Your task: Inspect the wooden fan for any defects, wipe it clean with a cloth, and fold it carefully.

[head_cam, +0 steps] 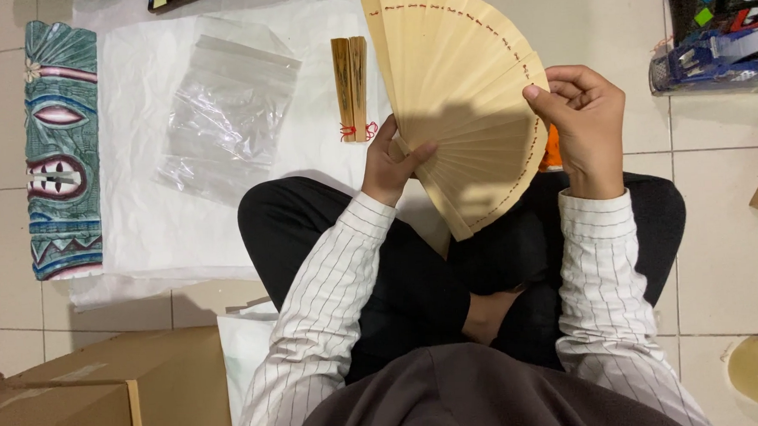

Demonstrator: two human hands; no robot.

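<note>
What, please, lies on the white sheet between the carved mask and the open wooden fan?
In the head view, a clear plastic bag, then a closed wooden fan, lie between them.

Soft, even indoor light from above leaves the pale floor [720, 224] bright. The open wooden fan [459, 90] carries a dim shadow across its lower slats. Focus is sharp throughout, with faint glare on the clear plastic bag [225, 113].

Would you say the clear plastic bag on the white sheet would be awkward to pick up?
Probably floppy: the clear bag lies crumpled and wrinkled on the white sheet. It looks empty and thin, so likely very light. Its glossy film may be slippery and slide when pushed.
</note>
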